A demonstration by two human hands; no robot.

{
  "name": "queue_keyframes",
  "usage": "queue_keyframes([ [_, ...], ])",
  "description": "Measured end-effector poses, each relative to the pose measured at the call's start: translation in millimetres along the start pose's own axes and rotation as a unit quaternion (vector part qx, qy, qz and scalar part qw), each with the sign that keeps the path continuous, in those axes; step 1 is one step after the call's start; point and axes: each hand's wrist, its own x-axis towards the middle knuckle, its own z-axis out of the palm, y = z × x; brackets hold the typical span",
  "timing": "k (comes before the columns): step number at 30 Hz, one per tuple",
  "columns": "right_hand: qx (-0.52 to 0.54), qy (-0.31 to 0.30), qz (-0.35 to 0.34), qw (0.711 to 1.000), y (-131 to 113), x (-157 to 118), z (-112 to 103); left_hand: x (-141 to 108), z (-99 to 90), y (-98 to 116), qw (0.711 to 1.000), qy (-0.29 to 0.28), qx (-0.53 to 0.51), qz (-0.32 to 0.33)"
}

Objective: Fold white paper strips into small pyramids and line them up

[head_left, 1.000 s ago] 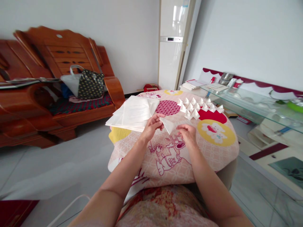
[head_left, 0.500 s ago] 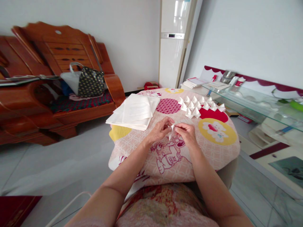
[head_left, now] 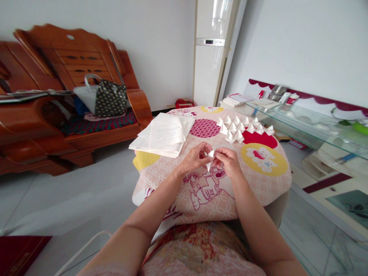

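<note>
Between my hands, above the near half of the table, is a small folded white paper piece [head_left: 209, 163] with a point hanging downward. My left hand [head_left: 198, 156] pinches it from the left, thumb and fingers closed on it. At its right edge, the curled fingers of my right hand [head_left: 229, 160] also grip the paper. Several finished-looking folded paper shapes [head_left: 238, 136] with pointed tips stand in rows farther back on the right. A stack of white paper sheets [head_left: 165, 134] lies to the left, beyond my left hand.
A patterned cloth [head_left: 184, 203] covers the table. Along the right runs a glass shelf [head_left: 313, 132] with cups and papers. To the left stands a wooden bench [head_left: 86, 65] with a dotted bag [head_left: 111, 99] on it. A tall white cabinet unit [head_left: 209, 73] stands behind.
The folded paper has turned slightly and shows more of its face and lower point. My right fingers have shifted a little to the right along it. The stack and the standing shapes are unchanged.
</note>
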Motion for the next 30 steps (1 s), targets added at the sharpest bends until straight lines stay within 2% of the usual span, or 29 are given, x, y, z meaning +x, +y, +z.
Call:
queue_keyframes([
  [9, 0.005, 0.011, 0.003, 1.000, 1.1, 0.8, 1.1, -3.4, 5.7, 7.6, 0.999, 0.013, 0.037, -0.007],
  [30, 0.033, 0.007, 0.013, 0.999, 1.5, 1.4, 0.6, -1.5, 6.1, 3.0, 0.999, 0.015, 0.041, 0.015],
])
